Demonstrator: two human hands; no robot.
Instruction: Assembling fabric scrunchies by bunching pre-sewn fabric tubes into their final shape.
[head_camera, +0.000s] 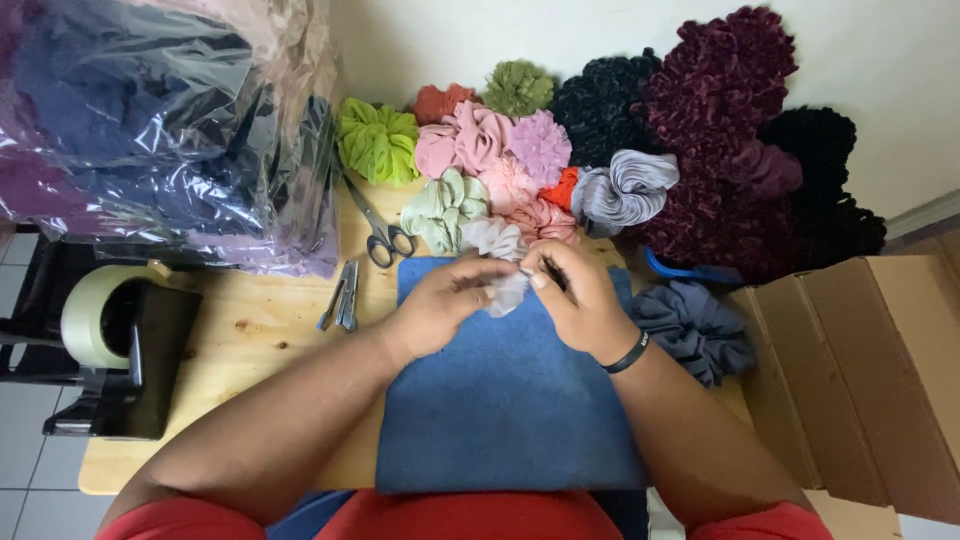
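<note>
clear plastic bag (170, 130) of dark fabric top left, open brown cardboard box (860, 380) right

One head view only, nothing to overlap with. Camera sits above the near edge of the wooden table (250, 340), looks steeply down and forward toward the far edge and the wall (420, 40). Close range: forearms enter from the bottom edge, both hands land mid-frame. Table's left edge and floor tiles in view; right edge hidden by a cardboard box (860, 370).
</note>
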